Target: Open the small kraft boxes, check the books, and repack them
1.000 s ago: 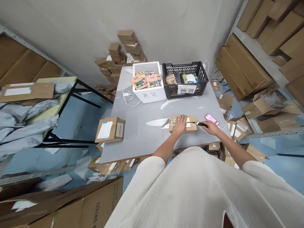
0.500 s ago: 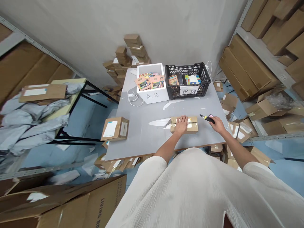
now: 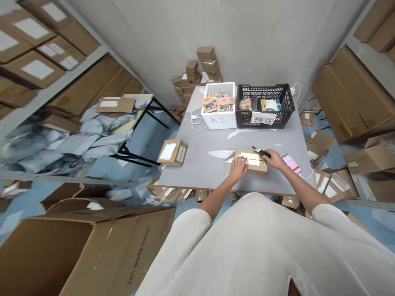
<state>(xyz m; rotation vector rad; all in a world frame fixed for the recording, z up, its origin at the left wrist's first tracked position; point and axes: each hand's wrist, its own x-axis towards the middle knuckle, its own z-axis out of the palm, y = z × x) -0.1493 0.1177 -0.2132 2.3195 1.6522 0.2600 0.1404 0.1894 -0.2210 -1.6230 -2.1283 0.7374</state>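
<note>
A small taped cardboard box point(image 3: 257, 167) with a white label lies on the grey table point(image 3: 197, 172) in front of me. My left hand point(image 3: 238, 167) grips its left end, fingers bent over the edge. In my right hand point(image 3: 274, 158) is a black and yellow utility knife point(image 3: 261, 152), closed in the fingers. Its blade points left and lies over the top of the box, near the far edge; whether it touches the cardboard I cannot tell. A phone point(image 3: 291, 163) with a lit pink screen lies right of my right hand, partly behind my forearm.
Behind the box stand a white foam bin point(image 3: 219, 122) and a black plastic crate point(image 3: 282, 119), both holding booklets. Another labelled carton point(image 3: 173, 153) sits at the table's left edge. Grey mailing bags point(image 3: 101, 142) cover a side table. Cartons crowd the shelves and floor.
My right hand has brought the knife left, from beside the box to over its top. My left hand has shifted from the top middle to the left end. The view has turned left.
</note>
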